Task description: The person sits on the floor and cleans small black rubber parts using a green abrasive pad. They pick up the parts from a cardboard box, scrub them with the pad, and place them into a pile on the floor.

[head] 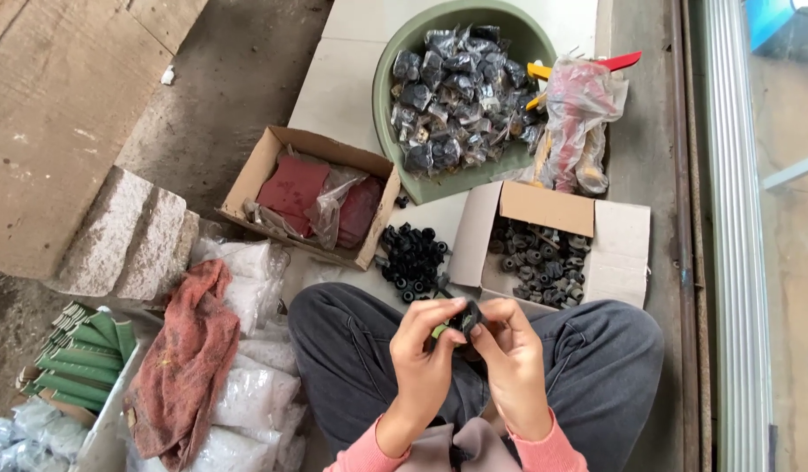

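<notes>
Pinched between both hands' fingertips (457, 308), a small black part (465, 318) sits.

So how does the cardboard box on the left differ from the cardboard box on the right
The left cardboard box holds flat dark red pieces and crumpled clear plastic; the right cardboard box holds small dark ring-shaped parts. The left box sits skewed, at an angle, while the right box sits nearly square to the view. The right box has a wide flap spread open at its side; the left box's flaps stand closer in. Both are open brown cardboard, resting on the floor.
</notes>
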